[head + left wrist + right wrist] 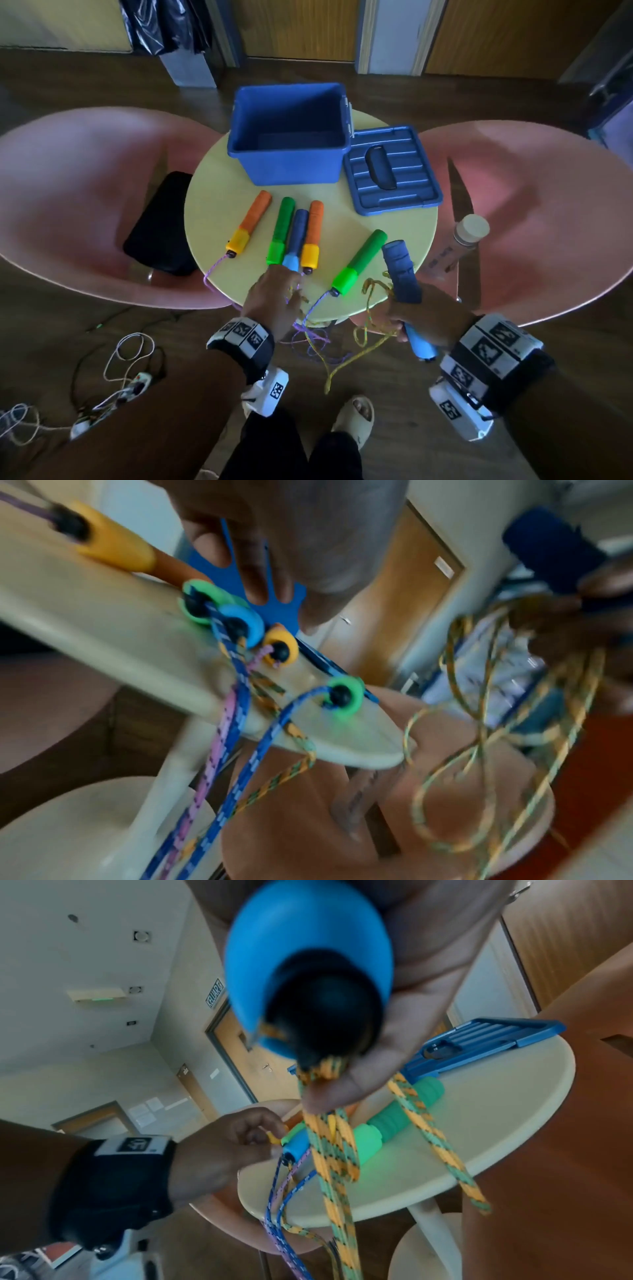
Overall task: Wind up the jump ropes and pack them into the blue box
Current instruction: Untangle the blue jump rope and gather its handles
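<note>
The open blue box point(287, 137) stands at the back of the round yellow table point(404, 219), its lid point(390, 171) lying to its right. Five jump-rope handles lie on the table: orange point(250, 222), green point(281, 236), blue point(295, 240), orange point(312, 236), and green point(359, 262). Their purple and blue ropes point(308, 329) hang over the front edge. My right hand point(411, 311) grips another blue handle point(402, 274) upright, with loops of yellow-green rope point(335, 1145) held against its end. My left hand point(284, 277) reaches over the handles' cap ends point(240, 623) with nothing in its fingers.
Pink chairs flank the table at left point(85, 192) and right point(534, 212). A black bag point(161, 222) lies on the left one, and a white-capped bottle point(469, 233) rests on the right. Cables and a power strip point(130, 380) cross the floor. My sandalled foot point(356, 418) stands below.
</note>
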Tool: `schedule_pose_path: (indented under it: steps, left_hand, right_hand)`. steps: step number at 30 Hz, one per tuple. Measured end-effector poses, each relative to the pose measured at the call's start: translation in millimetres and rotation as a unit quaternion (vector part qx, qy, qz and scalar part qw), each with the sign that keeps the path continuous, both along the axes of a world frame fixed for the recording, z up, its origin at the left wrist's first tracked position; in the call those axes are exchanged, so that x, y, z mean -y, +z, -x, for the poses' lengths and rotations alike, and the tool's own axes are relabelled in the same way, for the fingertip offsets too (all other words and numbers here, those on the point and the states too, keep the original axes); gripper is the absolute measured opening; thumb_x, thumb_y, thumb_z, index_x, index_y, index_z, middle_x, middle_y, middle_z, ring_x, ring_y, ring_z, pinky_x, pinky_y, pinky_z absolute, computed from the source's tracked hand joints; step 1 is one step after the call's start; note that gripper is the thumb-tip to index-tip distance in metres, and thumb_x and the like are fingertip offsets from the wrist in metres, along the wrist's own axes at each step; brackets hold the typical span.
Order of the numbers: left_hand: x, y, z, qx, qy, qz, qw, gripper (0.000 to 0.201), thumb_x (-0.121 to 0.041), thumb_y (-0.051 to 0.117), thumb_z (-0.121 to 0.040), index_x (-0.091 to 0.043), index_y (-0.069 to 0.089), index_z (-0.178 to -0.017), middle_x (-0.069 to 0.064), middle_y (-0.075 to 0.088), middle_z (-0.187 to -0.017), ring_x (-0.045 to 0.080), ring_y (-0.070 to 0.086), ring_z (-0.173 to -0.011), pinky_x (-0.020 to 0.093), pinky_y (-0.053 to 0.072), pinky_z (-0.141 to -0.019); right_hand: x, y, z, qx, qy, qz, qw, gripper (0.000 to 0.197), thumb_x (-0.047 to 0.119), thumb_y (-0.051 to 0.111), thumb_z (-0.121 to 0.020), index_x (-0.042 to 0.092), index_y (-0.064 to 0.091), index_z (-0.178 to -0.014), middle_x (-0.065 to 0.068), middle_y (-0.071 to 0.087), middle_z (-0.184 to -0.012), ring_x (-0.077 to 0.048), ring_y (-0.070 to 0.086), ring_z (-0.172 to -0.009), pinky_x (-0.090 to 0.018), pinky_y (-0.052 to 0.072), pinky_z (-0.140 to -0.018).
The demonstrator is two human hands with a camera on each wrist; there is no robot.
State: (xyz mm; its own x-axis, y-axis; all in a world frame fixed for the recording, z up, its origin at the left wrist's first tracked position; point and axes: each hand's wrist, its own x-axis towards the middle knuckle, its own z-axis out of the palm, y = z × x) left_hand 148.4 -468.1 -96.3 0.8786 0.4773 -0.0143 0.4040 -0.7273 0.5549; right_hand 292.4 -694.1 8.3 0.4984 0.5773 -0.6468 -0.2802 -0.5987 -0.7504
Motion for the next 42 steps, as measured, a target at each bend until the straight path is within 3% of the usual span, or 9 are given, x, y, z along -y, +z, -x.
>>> schedule_pose_path:
  steps: [5, 9, 18, 24, 28, 32, 35, 38, 42]
  left_hand:
    - [-3.9, -12.1, 31.9, -0.051, 0.156, 0.154, 0.974, 0.014, -0.022, 0.061, -0.085, -0.035, 0.060, -0.077, -0.016, 0.066, -0.085, 0.001, 0.059, -0.074, 0.028, 0.050, -0.075]
    - [3.6, -23.2, 47.3, -0.067, 0.157, 0.212, 0.962, 0.015, -0.026, 0.061, -0.086, -0.037, 0.063, -0.076, -0.017, 0.070, -0.083, 0.001, 0.066, -0.082, 0.028, 0.055, -0.078]
    - [16.9, -49.2, 73.1, -0.200, 0.094, 0.346, 0.912, 0.008, -0.038, 0.062, -0.090, -0.029, 0.062, -0.090, -0.009, 0.066, -0.085, 0.007, 0.060, -0.079, 0.025, 0.045, -0.072]
    - [28.1, -61.6, 73.1, -0.252, 0.080, 0.338, 0.903, 0.016, -0.038, 0.069, -0.084, -0.027, 0.064, -0.095, -0.005, 0.067, -0.098, 0.013, 0.064, -0.092, 0.030, 0.051, -0.087]
    - [46.9, -42.2, 64.1, -0.247, -0.037, 0.279, 0.927, 0.064, -0.038, 0.075, -0.079, -0.034, 0.046, -0.135, -0.006, 0.055, -0.122, 0.010, 0.059, -0.096, 0.025, 0.048, -0.088]
    - [65.0, -30.2, 57.4, -0.321, -0.235, 0.190, 0.898, 0.080, -0.081, 0.054, -0.072, -0.055, 0.022, -0.141, -0.013, 0.024, -0.157, 0.017, 0.034, -0.141, 0.045, 0.024, -0.116]
    - [79.8, -21.4, 48.9, -0.319, -0.255, 0.247, 0.879, 0.051, -0.057, 0.061, -0.086, -0.039, 0.053, -0.133, 0.004, 0.041, -0.147, 0.019, 0.048, -0.128, 0.025, 0.033, -0.103]
    - [83.1, -22.4, 50.9, -0.326, -0.210, 0.237, 0.891, 0.031, -0.042, 0.053, -0.097, -0.018, 0.070, -0.105, 0.007, 0.066, -0.113, 0.018, 0.061, -0.103, 0.022, 0.041, -0.086]
    - [55.5, -50.1, 87.6, -0.352, -0.015, 0.233, 0.906, 0.042, -0.057, 0.047, -0.088, -0.022, 0.068, -0.098, 0.006, 0.069, -0.102, 0.024, 0.065, -0.099, 0.027, 0.046, -0.088]
  right_hand:
    - [1.1, -34.8, -6.1, 0.006, -0.011, 0.083, 0.996, 0.027, 0.009, 0.065, -0.073, 0.004, 0.051, -0.051, -0.015, 0.051, -0.050, -0.025, 0.045, -0.048, -0.039, 0.041, -0.057]
    - [1.0, -59.9, -14.2, -0.016, -0.042, 0.164, 0.985, 0.024, 0.016, 0.069, -0.082, 0.016, 0.056, -0.062, -0.003, 0.062, -0.054, -0.013, 0.058, -0.042, -0.027, 0.055, -0.059]
    - [-52.6, -66.2, -3.5, -0.021, -0.065, 0.160, 0.985, 0.033, 0.002, 0.065, -0.084, 0.003, 0.049, -0.055, -0.008, 0.048, -0.039, -0.019, 0.041, -0.029, -0.021, 0.037, -0.037]
    - [-52.2, -53.1, 17.1, 0.030, 0.236, 0.274, 0.932, 0.021, 0.015, 0.063, -0.087, 0.014, 0.052, -0.069, -0.002, 0.051, -0.060, -0.013, 0.048, -0.049, -0.021, 0.042, -0.046]
    - [-38.0, -14.9, 31.5, -0.093, 0.290, 0.144, 0.942, 0.015, 0.007, 0.066, -0.078, 0.011, 0.056, -0.068, -0.003, 0.050, -0.052, -0.017, 0.049, -0.044, -0.030, 0.047, -0.056]
    - [-31.8, 22.2, 19.0, -0.290, 0.119, -0.143, 0.939, 0.029, 0.014, 0.080, -0.057, 0.005, 0.063, -0.080, -0.008, 0.049, -0.054, -0.020, 0.050, -0.046, -0.033, 0.052, -0.056]
    - [-28.0, 43.9, -5.1, -0.385, 0.028, -0.367, 0.847, 0.024, 0.011, 0.071, -0.078, 0.003, 0.064, -0.100, -0.009, 0.056, -0.063, -0.024, 0.057, -0.057, -0.043, 0.056, -0.076]
    - [-20.7, 59.8, -31.7, -0.268, -0.106, -0.442, 0.849, 0.021, 0.009, 0.062, -0.081, 0.005, 0.063, -0.102, -0.009, 0.058, -0.070, -0.025, 0.058, -0.065, -0.044, 0.053, -0.088]
    - [-1.9, 76.7, -61.5, -0.092, -0.257, -0.272, 0.923, 0.012, 0.024, 0.061, -0.075, 0.025, 0.061, -0.063, 0.008, 0.044, -0.052, -0.010, 0.048, -0.045, -0.024, 0.055, -0.054]
